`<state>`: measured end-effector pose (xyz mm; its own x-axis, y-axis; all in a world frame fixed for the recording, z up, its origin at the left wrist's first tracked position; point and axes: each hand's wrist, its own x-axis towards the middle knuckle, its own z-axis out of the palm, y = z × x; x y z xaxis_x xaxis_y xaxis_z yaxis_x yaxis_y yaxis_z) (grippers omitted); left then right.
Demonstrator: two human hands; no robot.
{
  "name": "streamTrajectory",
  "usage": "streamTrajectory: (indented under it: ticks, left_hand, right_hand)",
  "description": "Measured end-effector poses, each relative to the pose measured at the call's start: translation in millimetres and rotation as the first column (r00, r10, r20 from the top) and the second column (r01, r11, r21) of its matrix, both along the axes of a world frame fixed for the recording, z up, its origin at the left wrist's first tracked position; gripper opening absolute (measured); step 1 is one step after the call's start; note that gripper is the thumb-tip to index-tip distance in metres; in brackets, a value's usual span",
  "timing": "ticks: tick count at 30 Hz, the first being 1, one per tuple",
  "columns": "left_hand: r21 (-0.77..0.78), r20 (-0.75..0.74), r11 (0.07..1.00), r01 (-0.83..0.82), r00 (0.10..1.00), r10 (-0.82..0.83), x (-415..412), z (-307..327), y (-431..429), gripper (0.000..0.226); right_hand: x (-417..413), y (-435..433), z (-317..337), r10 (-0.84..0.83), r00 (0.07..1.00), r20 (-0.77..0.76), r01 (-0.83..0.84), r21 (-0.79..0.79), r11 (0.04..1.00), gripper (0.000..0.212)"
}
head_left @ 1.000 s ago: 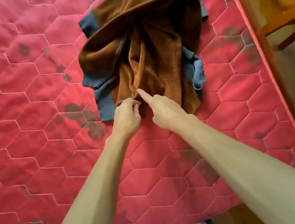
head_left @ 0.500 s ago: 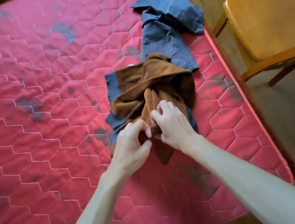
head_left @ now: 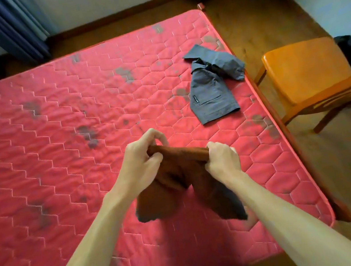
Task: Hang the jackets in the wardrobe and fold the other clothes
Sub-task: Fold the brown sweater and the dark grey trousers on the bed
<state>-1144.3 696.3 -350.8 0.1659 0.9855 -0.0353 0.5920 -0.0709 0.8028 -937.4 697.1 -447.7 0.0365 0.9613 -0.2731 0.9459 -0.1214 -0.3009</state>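
Both hands gripped brown garment (head_left: 179, 179) by top edge, held above red mattress (head_left: 54, 142). Left hand (head_left: 144, 159) and right hand (head_left: 222, 159) fingers curled around fabric; rest hung down. Grey shirt (head_left: 212, 84) lay crumpled near mattress's right edge, beside wooden chair (head_left: 307, 72).

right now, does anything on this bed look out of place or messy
The red mattress is bare and blotched with dark stains. The grey shirt lies crumpled, unfolded, near its right edge. The left hand and right hand grip the brown garment bunched above the bed.
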Motion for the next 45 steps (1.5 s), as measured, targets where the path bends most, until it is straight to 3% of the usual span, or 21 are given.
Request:
streamTrajectory:
  ticks: [3, 7, 10, 11, 13, 15, 17, 19, 23, 24, 26, 27, 29, 31, 34, 37, 39, 40, 42, 45]
  left_hand:
    - [0.078, -0.023, 0.996, -0.052, 0.998, 0.054, -20.6, 34.6, -5.2, 0.046]
    - [0.125, -0.217, 0.986, -0.111, 0.967, 0.136, -55.9, 66.6, -15.2, 0.041]
    - [0.090, -0.371, 0.994, -0.067, 0.924, 0.096, -68.9, 77.5, -28.0, 0.041]
    - [0.072, -0.386, 0.997, -0.026, 0.921, 0.052, -69.2, 79.8, -32.8, 0.053]
    - [0.061, -0.315, 0.994, 0.096, 0.946, -0.072, -62.3, 87.0, -41.7, 0.099]
    - [0.132, -0.212, 0.971, 0.199, 0.963, -0.169, -51.5, 98.7, -47.7, 0.121]
    - [0.191, -0.140, 0.957, 0.218, 0.971, -0.193, -43.8, 106.9, -46.4, 0.114]
    - [0.223, -0.043, 0.965, 0.134, 0.991, -0.128, -44.2, 118.8, -48.8, 0.091]
    - [0.236, 0.115, 0.964, -0.124, 0.988, 0.099, -59.0, 132.4, -50.4, 0.043]
    - [0.213, 0.172, 0.964, -0.162, 0.977, 0.127, -63.2, 134.5, -49.0, 0.036]
    - [0.171, 0.283, 0.962, -0.212, 0.946, 0.158, -69.2, 142.7, -46.3, 0.016]
    - [0.170, 0.322, 0.959, -0.226, 0.933, 0.162, -72.2, 148.4, -44.8, 0.014]
    - [0.213, 0.364, 0.956, -0.201, 0.924, 0.113, -79.4, 160.5, -42.8, 0.018]
    - [0.292, 0.324, 0.948, -0.128, 0.946, 0.027, -87.8, 172.5, -43.5, 0.024]
    - [0.333, 0.270, 0.940, -0.078, 0.963, -0.016, -105.2, 182.7, -47.4, 0.036]
    - [0.306, 0.193, 0.938, -0.163, 0.975, 0.106, -127.9, 180.4, -53.6, 0.024]
    - [0.345, 0.035, 0.915, -0.211, 0.977, 0.212, -136.9, 175.0, -61.0, 0.022]
    - [0.395, -0.065, 0.895, -0.206, 0.966, 0.250, -138.4, 170.9, -64.0, 0.029]
    - [0.427, -0.201, 0.895, -0.131, 0.951, 0.235, -133.2, 164.5, -70.2, 0.064]
    - [0.278, -0.329, 0.951, 0.137, 0.944, -0.039, -104.5, 151.1, -80.6, 0.113]
  right_hand:
    - [-5.9, -6.7, 39.4, -0.064, 0.994, -0.090, 0.066, 0.029, 0.997, 0.015]
    - [-24.7, -12.8, 109.7, 0.001, 0.973, -0.230, 0.020, 0.088, 0.996, 0.008]
    - [-43.2, -12.4, 172.4, 0.033, 0.894, -0.447, 0.030, 0.133, 0.991, 0.009]
    - [-49.3, -11.8, 192.8, 0.064, 0.870, -0.488, 0.008, 0.143, 0.990, 0.011]
    - [-63.2, -16.3, 228.4, 0.170, 0.849, -0.500, -0.110, 0.147, 0.983, 0.020]
    - [-78.7, -27.9, 251.1, 0.288, 0.813, -0.505, -0.237, 0.165, 0.957, 0.025]
    - [-86.4, -36.0, 258.2, 0.346, 0.764, -0.544, -0.286, 0.195, 0.938, 0.016]
    - [-86.9, -42.9, 268.0, 0.334, 0.713, -0.617, -0.246, 0.226, 0.943, 0.010]
    - [-61.3, -48.7, 278.5, 0.250, 0.491, -0.835, -0.212, 0.164, 0.963, 0.049]
    - [-53.2, -50.6, 271.8, 0.270, 0.525, -0.807, -0.244, 0.161, 0.956, 0.061]
    - [-40.9, -55.9, 245.6, 0.302, 0.686, -0.662, -0.279, 0.144, 0.949, 0.074]
    - [-37.0, -58.3, 227.6, 0.309, 0.764, -0.566, -0.276, 0.146, 0.950, 0.069]
    - [-33.4, -62.4, 191.7, 0.290, 0.841, -0.457, -0.225, 0.191, 0.955, 0.035]
    - [-33.7, -66.2, 174.0, 0.233, 0.862, -0.450, -0.126, 0.255, 0.959, 0.010]
    - [-31.1, -59.4, 179.0, 0.179, 0.888, -0.423, -0.040, 0.317, 0.948, 0.016]
    - [-30.1, -48.6, 207.5, 0.167, 0.909, -0.382, -0.032, 0.336, 0.941, 0.014]
    - [-35.9, -46.8, 228.0, 0.196, 0.907, -0.373, -0.060, 0.347, 0.936, 0.015]
    - [-41.9, -47.9, 236.2, 0.218, 0.902, -0.371, -0.082, 0.348, 0.934, 0.018]
    - [-58.5, -51.4, 248.8, 0.279, 0.885, -0.372, -0.142, 0.354, 0.924, 0.029]
    - [-86.7, -57.0, 257.1, 0.336, 0.849, -0.407, -0.202, 0.336, 0.920, 0.025]
